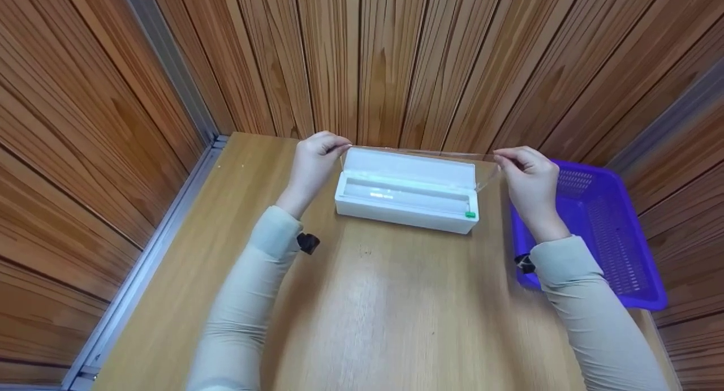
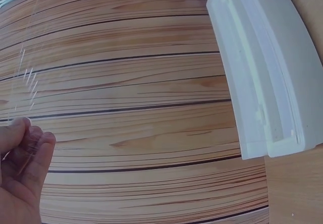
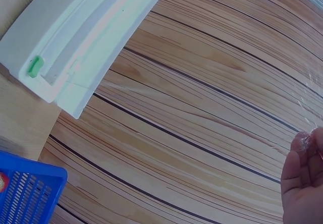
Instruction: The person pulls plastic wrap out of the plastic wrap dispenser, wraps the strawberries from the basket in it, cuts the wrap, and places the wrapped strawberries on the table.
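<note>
Film [image 1: 418,151] is stretched at 12 o'clock of the box [image 1: 403,216], its edge pinched between thumb and fingers of the left hand [image 1: 314,163], at 10 o'clock, and right hand [image 1: 533,181], near 3. To pull well, both should probably move evenly, so it does not fold.

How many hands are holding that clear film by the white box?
2. The left hand pinches the clear film near the left end of the white box; the right hand pinches it near the right end. No other hand shows.
</note>
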Action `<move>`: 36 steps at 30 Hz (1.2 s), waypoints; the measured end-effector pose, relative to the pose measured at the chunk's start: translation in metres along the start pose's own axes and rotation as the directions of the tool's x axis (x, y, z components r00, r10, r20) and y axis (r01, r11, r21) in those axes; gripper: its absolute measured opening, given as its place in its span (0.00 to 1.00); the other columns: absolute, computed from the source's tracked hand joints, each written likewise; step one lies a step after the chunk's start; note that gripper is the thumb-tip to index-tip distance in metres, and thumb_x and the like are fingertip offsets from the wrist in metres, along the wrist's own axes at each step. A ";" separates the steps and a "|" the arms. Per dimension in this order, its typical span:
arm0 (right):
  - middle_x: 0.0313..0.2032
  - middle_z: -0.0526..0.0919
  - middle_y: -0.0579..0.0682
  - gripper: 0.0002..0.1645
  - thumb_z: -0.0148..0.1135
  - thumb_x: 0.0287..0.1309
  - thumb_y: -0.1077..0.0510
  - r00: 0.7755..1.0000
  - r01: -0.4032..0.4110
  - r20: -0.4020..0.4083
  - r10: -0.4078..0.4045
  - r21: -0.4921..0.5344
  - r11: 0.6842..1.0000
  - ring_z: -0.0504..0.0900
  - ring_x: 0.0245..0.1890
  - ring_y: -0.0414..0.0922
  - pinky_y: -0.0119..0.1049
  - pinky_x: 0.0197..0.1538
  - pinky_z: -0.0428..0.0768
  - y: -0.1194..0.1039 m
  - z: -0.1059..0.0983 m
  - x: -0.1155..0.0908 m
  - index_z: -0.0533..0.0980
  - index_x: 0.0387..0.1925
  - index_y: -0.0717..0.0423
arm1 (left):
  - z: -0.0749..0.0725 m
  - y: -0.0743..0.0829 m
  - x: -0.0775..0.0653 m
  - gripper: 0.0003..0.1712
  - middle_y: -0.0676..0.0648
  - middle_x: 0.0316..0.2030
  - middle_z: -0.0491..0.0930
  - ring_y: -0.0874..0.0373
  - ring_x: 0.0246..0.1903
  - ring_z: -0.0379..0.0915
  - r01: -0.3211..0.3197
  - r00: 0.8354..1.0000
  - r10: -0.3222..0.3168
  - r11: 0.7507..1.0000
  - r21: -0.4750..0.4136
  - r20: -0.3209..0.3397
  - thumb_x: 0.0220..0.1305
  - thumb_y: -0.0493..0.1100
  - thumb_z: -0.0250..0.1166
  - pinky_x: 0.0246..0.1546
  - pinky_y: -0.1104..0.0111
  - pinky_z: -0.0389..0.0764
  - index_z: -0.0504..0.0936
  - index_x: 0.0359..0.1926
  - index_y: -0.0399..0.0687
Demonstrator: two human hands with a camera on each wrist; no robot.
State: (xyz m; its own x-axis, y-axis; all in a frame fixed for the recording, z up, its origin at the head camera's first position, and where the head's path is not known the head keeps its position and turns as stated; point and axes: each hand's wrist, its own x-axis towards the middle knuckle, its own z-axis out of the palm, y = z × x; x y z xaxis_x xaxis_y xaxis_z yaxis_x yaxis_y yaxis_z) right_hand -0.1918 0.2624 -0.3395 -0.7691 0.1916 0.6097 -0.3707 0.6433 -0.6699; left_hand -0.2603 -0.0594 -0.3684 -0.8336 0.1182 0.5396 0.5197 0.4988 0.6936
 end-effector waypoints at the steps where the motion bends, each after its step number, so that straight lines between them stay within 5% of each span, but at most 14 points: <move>1: 0.29 0.82 0.57 0.08 0.58 0.51 0.62 1.000 0.001 0.005 -0.001 0.000 1.000 0.73 0.24 0.32 0.16 0.26 0.68 0.000 0.000 -0.001 0.81 0.30 0.62 | -0.001 0.000 -0.001 0.08 0.50 0.31 0.82 0.62 0.33 0.77 0.000 1.000 0.000 1.000 0.004 0.002 0.54 0.42 0.60 0.35 0.75 0.77 0.84 0.32 0.45; 10: 0.31 0.82 0.58 0.08 0.58 0.51 0.62 0.999 0.042 0.027 -0.042 -0.020 0.999 0.73 0.28 0.26 0.15 0.29 0.68 -0.002 0.001 -0.007 0.81 0.30 0.62 | -0.008 0.000 -0.014 0.08 0.50 0.31 0.82 0.62 0.33 0.77 -0.027 1.000 0.027 0.999 0.024 0.005 0.54 0.42 0.60 0.34 0.76 0.77 0.83 0.32 0.44; 28: 0.30 0.82 0.59 0.06 0.58 0.50 0.65 0.997 0.064 0.034 -0.065 0.030 0.997 0.74 0.26 0.30 0.15 0.29 0.69 -0.005 -0.007 -0.022 0.81 0.29 0.62 | -0.017 0.011 -0.033 0.06 0.50 0.29 0.82 0.63 0.31 0.77 -0.079 0.995 0.076 0.996 0.047 0.066 0.54 0.39 0.60 0.33 0.78 0.77 0.84 0.31 0.45; 36: 0.29 0.83 0.55 0.06 0.59 0.50 0.62 0.994 0.092 0.058 -0.093 0.024 0.995 0.74 0.26 0.30 0.15 0.28 0.70 0.016 -0.005 -0.027 0.81 0.29 0.59 | -0.023 0.011 -0.041 0.06 0.49 0.30 0.82 0.63 0.32 0.78 -0.083 0.994 0.080 0.996 0.034 0.079 0.54 0.37 0.60 0.35 0.76 0.78 0.84 0.31 0.45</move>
State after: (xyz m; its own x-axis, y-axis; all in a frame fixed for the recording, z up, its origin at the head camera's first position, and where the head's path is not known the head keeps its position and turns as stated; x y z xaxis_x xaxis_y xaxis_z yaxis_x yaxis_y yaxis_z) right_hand -0.1747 0.2712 -0.3646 -0.7601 0.0874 0.6439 -0.4526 0.6399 -0.6210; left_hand -0.2161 -0.0783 -0.3718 -0.8015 0.2252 0.5539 0.5803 0.5165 0.6297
